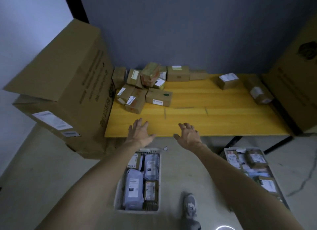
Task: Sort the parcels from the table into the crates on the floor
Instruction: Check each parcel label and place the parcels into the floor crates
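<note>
A pile of small cardboard parcels (pixel 145 85) sits at the back left of the yellow table (pixel 214 119). Two more parcels lie to the right: one with a white label on top (pixel 229 81) and one lying on its side (pixel 259 93). My left hand (pixel 139 132) and my right hand (pixel 187 135) both reach over the table's front edge, fingers spread, holding nothing. On the floor below stand a white crate (pixel 118 192) filled with grey bags and boxes, and a second white crate (pixel 278 183) of parcels to the right.
Large cardboard boxes (pixel 68 85) are stacked against the table's left side, and another big box (pixel 298 85) stands at the right. A grey wall backs the table. My shoe (pixel 189 206) stands on the floor between the crates. A cable (pixel 307 176) trails at the far right.
</note>
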